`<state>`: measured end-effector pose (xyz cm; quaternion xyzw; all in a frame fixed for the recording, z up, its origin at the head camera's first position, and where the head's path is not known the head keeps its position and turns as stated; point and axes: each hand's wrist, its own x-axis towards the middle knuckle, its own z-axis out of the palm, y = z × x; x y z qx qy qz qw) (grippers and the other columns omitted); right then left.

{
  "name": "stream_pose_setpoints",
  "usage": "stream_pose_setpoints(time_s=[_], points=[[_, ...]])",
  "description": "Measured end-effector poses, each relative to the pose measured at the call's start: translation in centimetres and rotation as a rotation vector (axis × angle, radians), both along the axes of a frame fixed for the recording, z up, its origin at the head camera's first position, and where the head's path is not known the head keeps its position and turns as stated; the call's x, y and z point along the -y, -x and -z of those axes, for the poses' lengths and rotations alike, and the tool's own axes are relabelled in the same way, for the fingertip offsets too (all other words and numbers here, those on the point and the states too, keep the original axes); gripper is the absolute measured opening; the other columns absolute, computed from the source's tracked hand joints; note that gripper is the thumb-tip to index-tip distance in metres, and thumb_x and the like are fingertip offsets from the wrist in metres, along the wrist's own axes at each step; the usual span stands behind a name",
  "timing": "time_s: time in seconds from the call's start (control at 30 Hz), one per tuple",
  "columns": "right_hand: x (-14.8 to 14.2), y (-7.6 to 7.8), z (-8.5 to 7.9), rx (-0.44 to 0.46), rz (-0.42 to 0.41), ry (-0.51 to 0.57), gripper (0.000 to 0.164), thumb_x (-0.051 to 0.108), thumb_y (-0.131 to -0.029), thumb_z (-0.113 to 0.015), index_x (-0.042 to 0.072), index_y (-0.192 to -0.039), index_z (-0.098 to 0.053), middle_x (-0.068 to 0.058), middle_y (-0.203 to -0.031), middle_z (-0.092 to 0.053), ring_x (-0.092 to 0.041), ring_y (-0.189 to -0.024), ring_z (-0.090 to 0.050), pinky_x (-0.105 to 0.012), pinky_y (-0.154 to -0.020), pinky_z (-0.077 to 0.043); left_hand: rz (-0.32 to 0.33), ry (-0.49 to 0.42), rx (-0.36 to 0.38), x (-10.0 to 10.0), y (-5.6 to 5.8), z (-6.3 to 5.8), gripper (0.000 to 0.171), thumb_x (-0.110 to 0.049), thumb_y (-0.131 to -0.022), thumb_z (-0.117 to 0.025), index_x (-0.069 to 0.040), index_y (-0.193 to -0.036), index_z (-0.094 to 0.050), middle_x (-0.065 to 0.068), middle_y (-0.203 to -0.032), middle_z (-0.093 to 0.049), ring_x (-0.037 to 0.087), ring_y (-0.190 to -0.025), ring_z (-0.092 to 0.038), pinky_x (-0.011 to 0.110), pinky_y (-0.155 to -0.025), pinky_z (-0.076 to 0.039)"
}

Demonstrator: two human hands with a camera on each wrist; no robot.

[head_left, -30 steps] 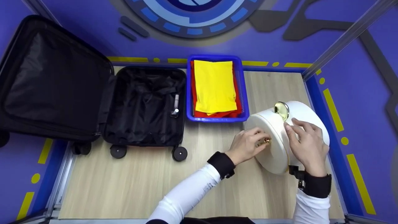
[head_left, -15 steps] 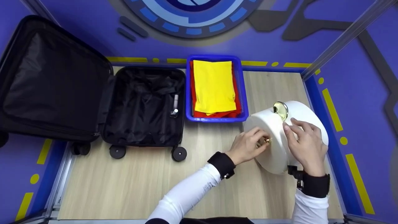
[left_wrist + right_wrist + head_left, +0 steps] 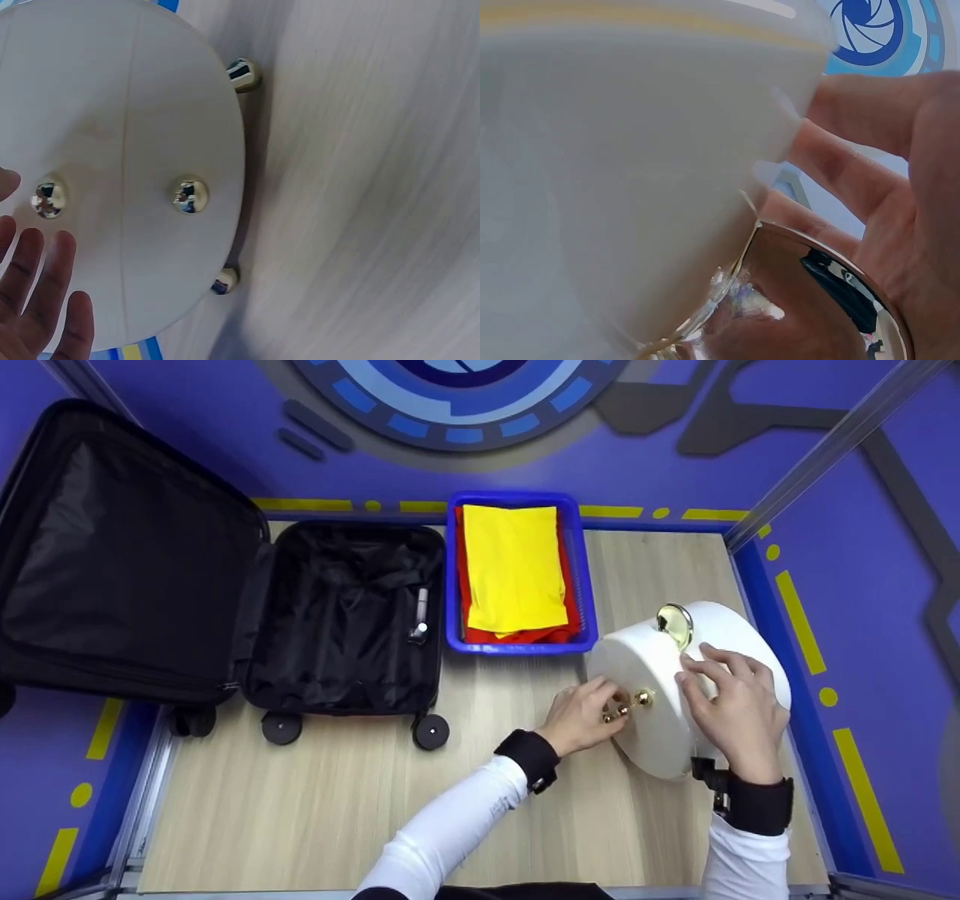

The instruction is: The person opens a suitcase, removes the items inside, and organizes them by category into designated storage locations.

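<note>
A white rounded case with gold knobs (image 3: 637, 660) lies on the tabletop at the right. Its flat oval end carries two round gold knobs, the right one a ball-shaped knob (image 3: 190, 195), and small gold feet show along one side. My left hand (image 3: 589, 712) is at this end, its thumb and fingertips spread around a second knob (image 3: 49, 196), with gaps visible in the left wrist view. My right hand (image 3: 739, 705) rests its fingertips on the case's upper side, just below a shiny gold disc (image 3: 676, 626). The right wrist view shows its fingers fairly straight along the white edge.
An open black suitcase (image 3: 274, 600) stands at the left on wheels, with a small silver-ended tube (image 3: 421, 611) inside. A blue basket (image 3: 587, 607) holds folded yellow cloth (image 3: 515, 570) over red cloth. Blue panels rise behind and to both sides of the wooden table (image 3: 337, 810).
My left hand has drawn back slightly to the left from the case's end, uncovering a gold knob. My right hand and the case have stayed nearly in place.
</note>
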<state>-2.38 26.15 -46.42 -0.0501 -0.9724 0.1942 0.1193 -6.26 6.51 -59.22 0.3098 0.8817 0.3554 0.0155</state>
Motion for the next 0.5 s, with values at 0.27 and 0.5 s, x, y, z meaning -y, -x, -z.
stream_pose_setpoints(time_s=[0.27,0.5], points=[[0.03,0.01,0.02,-0.03,-0.023,-0.011,0.027,0.03,-0.093,-0.078,0.015,-0.115,-0.08,-0.012,-0.135,-0.068,-0.051,-0.13,-0.05,-0.072,-0.065,-0.047,-0.009,0.033,0.014,-0.36,-0.05,0.61,0.021,-0.032,-0.094,-0.076,-0.02,-0.111,-0.07,-0.008,-0.107,-0.069,0.002,-0.091,-0.067,0.015,-0.067,-0.045],[0.04,0.04,-0.02,-0.022,-0.018,-0.01,0.028,0.029,-0.093,-0.078,0.016,-0.117,-0.08,-0.012,-0.135,-0.068,-0.051,-0.131,-0.05,-0.074,-0.067,-0.047,0.002,0.03,0.077,-0.36,-0.09,0.33,0.02,-0.029,-0.094,-0.075,-0.019,-0.111,-0.069,-0.008,-0.108,-0.069,0.003,-0.093,-0.066,0.018,-0.07,-0.048]])
